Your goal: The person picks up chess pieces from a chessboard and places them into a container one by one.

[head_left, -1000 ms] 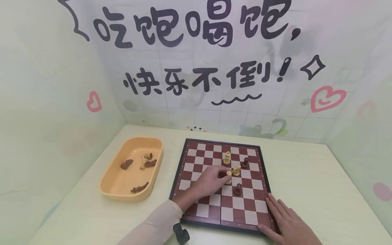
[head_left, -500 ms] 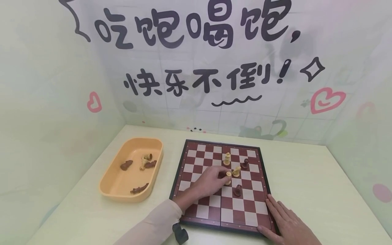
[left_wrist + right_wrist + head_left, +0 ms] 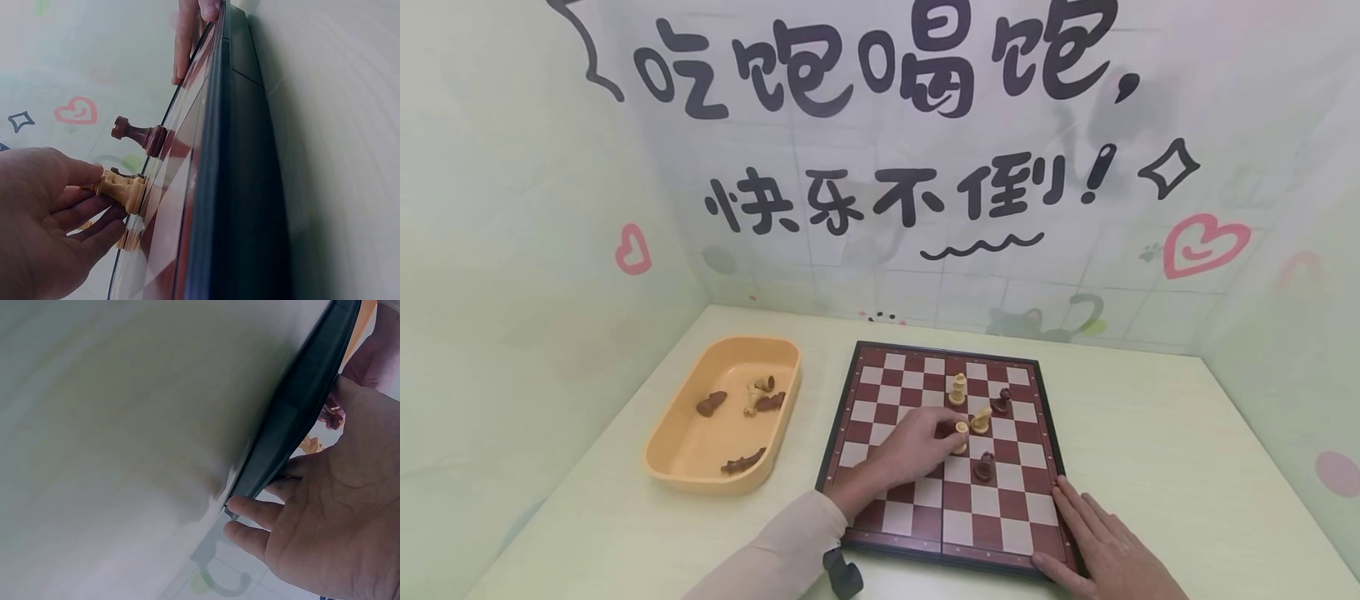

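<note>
Pale wall (image 3: pixel 850 285) w/ blk lettering (image 3: pixel 910 204), pink hearts (image 3: pixel 1201 252); lt tabletop (image 3: pixel 1150 442)

From above, your head view faces forward and down over the red-and-white checkered chessboard with black sides (image 3: pixel 957 472). Low, close and tilted, your left-wrist view skims its near edge, your right-wrist view its near right corner; head and left-wrist share its top.

One chessboard (image 3: pixel 1030 480) is carrying three pale chessmen (image 3: pixel 962 427) and two dark chessmen (image 3: pixel 985 467); one tray (image 3: pixel 730 433) is holding several more.
</note>
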Tool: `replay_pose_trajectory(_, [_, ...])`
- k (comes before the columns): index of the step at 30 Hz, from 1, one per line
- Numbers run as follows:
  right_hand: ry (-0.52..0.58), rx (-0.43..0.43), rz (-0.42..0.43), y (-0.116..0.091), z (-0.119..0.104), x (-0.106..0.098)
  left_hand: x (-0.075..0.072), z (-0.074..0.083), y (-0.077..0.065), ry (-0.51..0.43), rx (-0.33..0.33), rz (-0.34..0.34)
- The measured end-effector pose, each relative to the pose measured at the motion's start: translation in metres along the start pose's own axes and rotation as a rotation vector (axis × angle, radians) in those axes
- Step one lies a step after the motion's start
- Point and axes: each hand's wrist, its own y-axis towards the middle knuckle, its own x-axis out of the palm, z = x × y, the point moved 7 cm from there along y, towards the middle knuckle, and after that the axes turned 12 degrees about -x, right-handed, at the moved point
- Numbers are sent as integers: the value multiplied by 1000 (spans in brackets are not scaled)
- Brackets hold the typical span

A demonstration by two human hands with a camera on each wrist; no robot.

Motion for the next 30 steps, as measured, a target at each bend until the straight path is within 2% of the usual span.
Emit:
replay_pose_trajectory(6, [8, 10, 3, 1, 0, -1, -3, 1, -3, -5, -7, 17])
replay_pose_trajectory(12, [9, 7, -18, 0, 0, 0, -14, 13, -3, -74, 5, 38])
replay_pose_trajectory(15, [4, 7, -27, 0, 0, 0, -17, 16, -3, -76, 15, 33])
replay_pose_trajectory(22, [3, 14, -47, 1, 1, 2, -20, 14, -4, -77, 10, 34])
replay_pose_trajectory(30, [8, 16, -23, 2, 1, 2, -25, 13, -3, -63, 9, 65])
